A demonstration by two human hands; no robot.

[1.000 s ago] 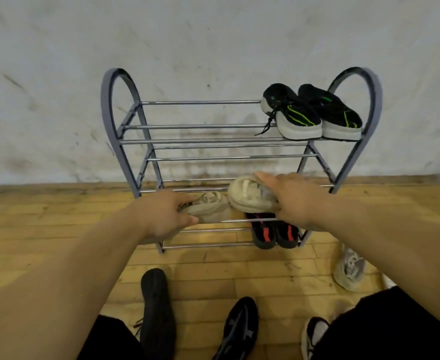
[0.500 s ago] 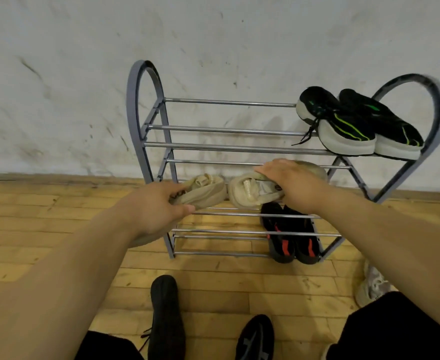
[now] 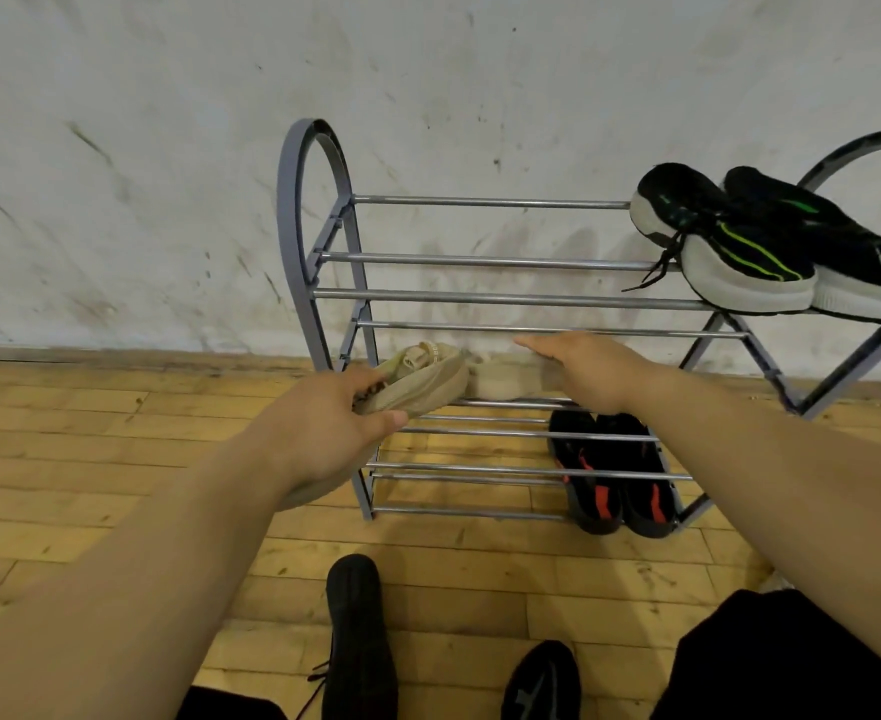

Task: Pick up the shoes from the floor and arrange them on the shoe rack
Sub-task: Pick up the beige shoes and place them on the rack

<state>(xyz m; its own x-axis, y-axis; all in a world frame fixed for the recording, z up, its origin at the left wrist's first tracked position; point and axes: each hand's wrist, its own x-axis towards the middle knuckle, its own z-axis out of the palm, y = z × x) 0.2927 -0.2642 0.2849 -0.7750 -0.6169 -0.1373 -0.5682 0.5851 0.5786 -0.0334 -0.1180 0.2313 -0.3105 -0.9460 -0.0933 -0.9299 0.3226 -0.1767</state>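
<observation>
both beige canvas shoes are now on the grey metal shoe rack's (image 3: 324, 262) middle tier: left hand (image 3: 318, 439) still clamped on the left shoe (image 3: 422, 379), right hand (image 3: 591, 371) flattened over the right shoe (image 3: 503, 379), fingers spread. placement nearly done.

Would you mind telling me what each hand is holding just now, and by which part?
The left hand grips a beige fabric shoe by its heel end. The right hand lies over the second beige shoe; its grip is hidden.
</observation>
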